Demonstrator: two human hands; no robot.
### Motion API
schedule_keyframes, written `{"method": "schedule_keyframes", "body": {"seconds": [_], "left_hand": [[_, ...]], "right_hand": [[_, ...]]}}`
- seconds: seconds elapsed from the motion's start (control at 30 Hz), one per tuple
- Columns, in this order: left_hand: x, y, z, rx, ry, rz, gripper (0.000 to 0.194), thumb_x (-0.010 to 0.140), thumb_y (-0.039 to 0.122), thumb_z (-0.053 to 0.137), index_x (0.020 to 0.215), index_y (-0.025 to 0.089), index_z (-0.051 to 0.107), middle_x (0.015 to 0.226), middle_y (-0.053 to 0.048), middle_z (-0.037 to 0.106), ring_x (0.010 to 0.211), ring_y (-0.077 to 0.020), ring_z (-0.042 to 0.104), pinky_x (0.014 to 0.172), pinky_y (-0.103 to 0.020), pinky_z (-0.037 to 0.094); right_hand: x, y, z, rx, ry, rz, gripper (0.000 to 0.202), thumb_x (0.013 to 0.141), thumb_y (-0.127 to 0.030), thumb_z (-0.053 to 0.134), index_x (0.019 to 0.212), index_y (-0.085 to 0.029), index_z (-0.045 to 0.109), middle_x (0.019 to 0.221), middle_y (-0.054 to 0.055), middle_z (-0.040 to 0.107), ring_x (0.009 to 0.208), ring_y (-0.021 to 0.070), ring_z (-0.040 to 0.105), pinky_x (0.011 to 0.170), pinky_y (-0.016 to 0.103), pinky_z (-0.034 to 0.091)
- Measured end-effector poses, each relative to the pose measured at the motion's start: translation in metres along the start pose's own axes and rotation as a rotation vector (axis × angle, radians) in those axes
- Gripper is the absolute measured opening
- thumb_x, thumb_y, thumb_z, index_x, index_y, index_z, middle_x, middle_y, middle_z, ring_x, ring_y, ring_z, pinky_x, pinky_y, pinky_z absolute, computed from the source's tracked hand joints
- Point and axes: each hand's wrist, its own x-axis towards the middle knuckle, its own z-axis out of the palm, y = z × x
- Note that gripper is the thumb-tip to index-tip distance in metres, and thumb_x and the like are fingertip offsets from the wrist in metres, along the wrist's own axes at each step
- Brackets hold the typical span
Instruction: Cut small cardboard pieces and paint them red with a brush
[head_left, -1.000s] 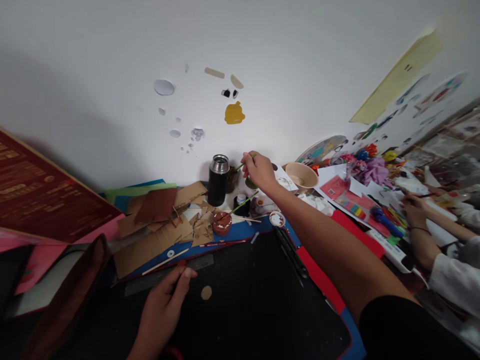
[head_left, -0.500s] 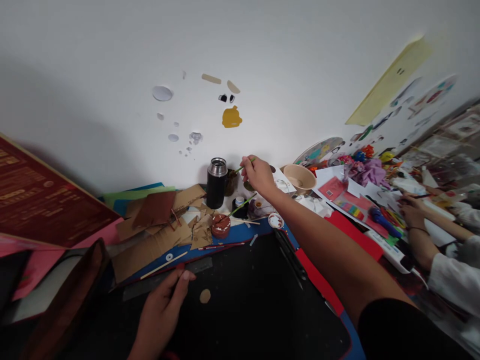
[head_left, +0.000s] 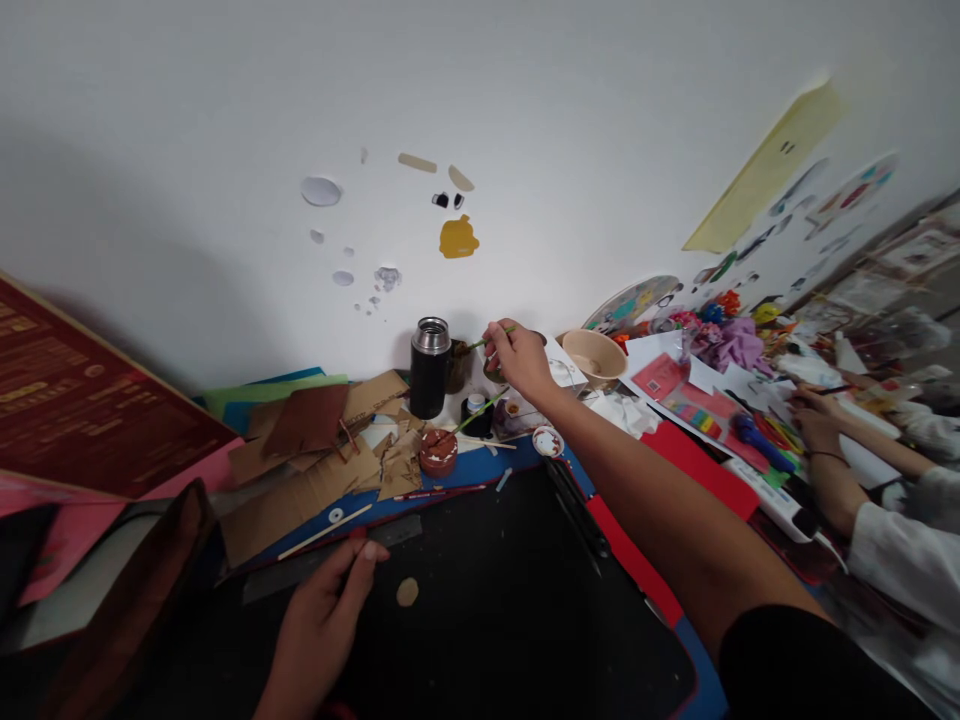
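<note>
In my right hand (head_left: pixel 519 362) is a thin green paintbrush (head_left: pixel 478 346), pinched near its upper end. The brush slants left and down to a dark brownish cup (head_left: pixel 459 366), which is partly hidden behind a black thermos (head_left: pixel 430 370) without a lid. A second green paintbrush (head_left: pixel 480 412) leans in a jar of red-brown paint (head_left: pixel 438 453). Over the black mat (head_left: pixel 517 580), my left hand (head_left: pixel 330 610) has its thumb pressed to the fingers. A small reddish bit shows at those fingertips, too small to name. Near them lies a round beige disc (head_left: pixel 407 592).
Torn cardboard (head_left: pixel 300 500) lies at left beside a dark red box (head_left: pixel 90 400). A paint-smeared lid (head_left: pixel 547 441), black pens (head_left: pixel 574 510) and a beige bowl (head_left: pixel 595 355) are near my right arm. At far right, another person's hands (head_left: pixel 817 425) are over papers.
My right hand has come slightly down, and the brush lies at a flatter slant toward the cup. My left hand keeps its pinch. The whole view has shifted a little.
</note>
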Motion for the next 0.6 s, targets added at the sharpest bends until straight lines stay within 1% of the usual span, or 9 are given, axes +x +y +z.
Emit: {"method": "schedule_keyframes", "body": {"seconds": [0.1,0.2,0.33,0.4,0.6], "left_hand": [[0.000,0.000,0.000,0.001,-0.011,-0.001,0.066,0.088,0.081,0.049,0.084,0.022,0.077,0.055,0.002,0.054,0.054,-0.0195,0.055,0.057,-0.028,0.052],[0.000,0.000,0.000,0.004,-0.012,0.002,0.066,0.087,0.083,0.049,0.082,0.022,0.077,0.056,0.001,0.055,0.054,-0.0194,0.056,0.056,-0.027,0.051],[0.000,0.000,0.000,0.000,-0.009,0.017,0.067,0.087,0.083,0.049,0.082,0.022,0.077,0.054,0.001,0.054,0.056,-0.0202,0.058,0.055,-0.026,0.051],[0.000,0.000,0.000,-0.006,-0.008,0.022,0.066,0.087,0.083,0.050,0.082,0.023,0.077,0.053,0.002,0.053,0.057,-0.0202,0.059,0.056,-0.026,0.051],[0.000,0.000,0.000,-0.011,-0.003,0.009,0.066,0.086,0.084,0.051,0.082,0.023,0.077,0.055,0.001,0.057,0.058,-0.0203,0.059,0.056,-0.026,0.051]], "right_hand": [[-0.005,0.002,0.000,-0.054,-0.021,-0.046,0.033,0.112,-0.042,0.043,0.098,-0.023,0.066,0.080,0.000,0.075,0.060,0.0150,0.071,0.063,0.024,0.049],[-0.012,0.002,0.003,-0.180,-0.062,-0.109,0.030,0.112,-0.038,0.046,0.098,-0.023,0.068,0.076,0.000,0.075,0.067,0.0174,0.072,0.068,0.026,0.048],[-0.019,0.003,0.009,-0.303,-0.096,-0.189,0.026,0.112,-0.034,0.049,0.101,-0.023,0.069,0.087,0.003,0.078,0.076,0.0202,0.072,0.072,0.028,0.046],[-0.022,0.003,0.010,-0.327,-0.098,-0.198,0.026,0.112,-0.034,0.048,0.101,-0.023,0.069,0.090,0.005,0.078,0.078,0.0214,0.071,0.072,0.028,0.045],[-0.026,0.003,0.011,-0.340,-0.112,-0.179,0.024,0.111,-0.031,0.049,0.101,-0.023,0.069,0.089,0.006,0.078,0.078,0.0224,0.070,0.071,0.029,0.044]]}}
